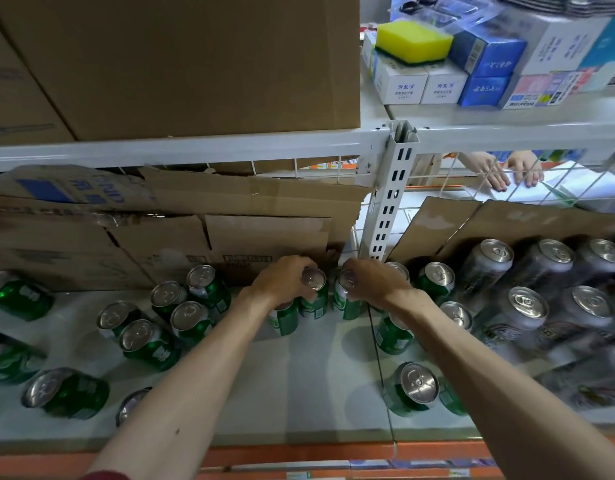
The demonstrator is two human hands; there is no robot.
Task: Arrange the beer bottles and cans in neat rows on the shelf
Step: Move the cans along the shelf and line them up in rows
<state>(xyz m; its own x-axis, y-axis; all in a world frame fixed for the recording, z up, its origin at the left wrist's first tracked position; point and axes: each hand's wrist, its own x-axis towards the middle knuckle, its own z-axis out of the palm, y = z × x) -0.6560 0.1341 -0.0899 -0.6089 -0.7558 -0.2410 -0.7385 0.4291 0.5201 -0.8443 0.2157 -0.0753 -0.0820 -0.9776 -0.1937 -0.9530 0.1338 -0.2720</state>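
Both my arms reach to the back of the pale shelf [299,382]. My left hand [281,280] grips the top of a green beer can [314,296] standing by the cardboard backing. Beside it my right hand [375,282] grips a second green can [344,299] next to the white upright post. More green cans stand scattered at the left [143,344] and near the right [411,389]. Taller dark cans [527,310] fill the right bay in rows.
Flattened cardboard [229,230] lines the shelf back. A large carton [181,64] sits on the shelf above, with boxes and a yellow sponge [413,41] to its right. Another person's hands [510,169] show through the wire grid. An orange rail [299,455] edges the shelf front.
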